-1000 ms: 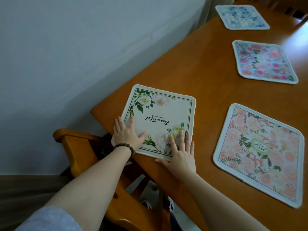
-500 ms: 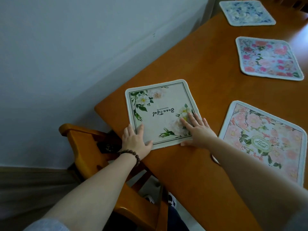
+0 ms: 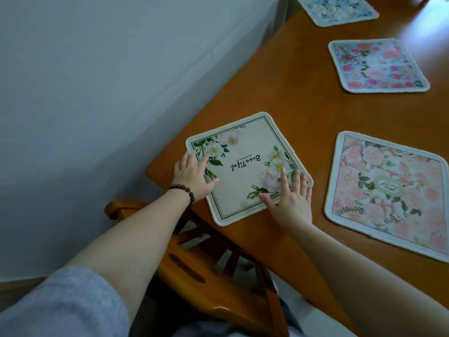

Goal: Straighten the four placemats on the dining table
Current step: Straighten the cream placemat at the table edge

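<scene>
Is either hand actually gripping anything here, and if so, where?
Nothing is gripped. Both hands lie flat on the cream placemat: left hand on its left edge, right hand on its near right corner.

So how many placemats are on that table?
4: a cream placemat under both hands at the table's near corner, a peach floral placemat to its right, a pink-flowered placemat beyond, and a blue placemat farthest, partly cropped.

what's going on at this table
A person is tidying placemats on a wooden table. Both hands lie flat on the cream mat near the table's corner: the left hand on its left edge, the right hand on its near right corner. That mat sits askew to the table edge. Three more floral mats lie untouched: a pink one, a rose one and a blue one.
</scene>
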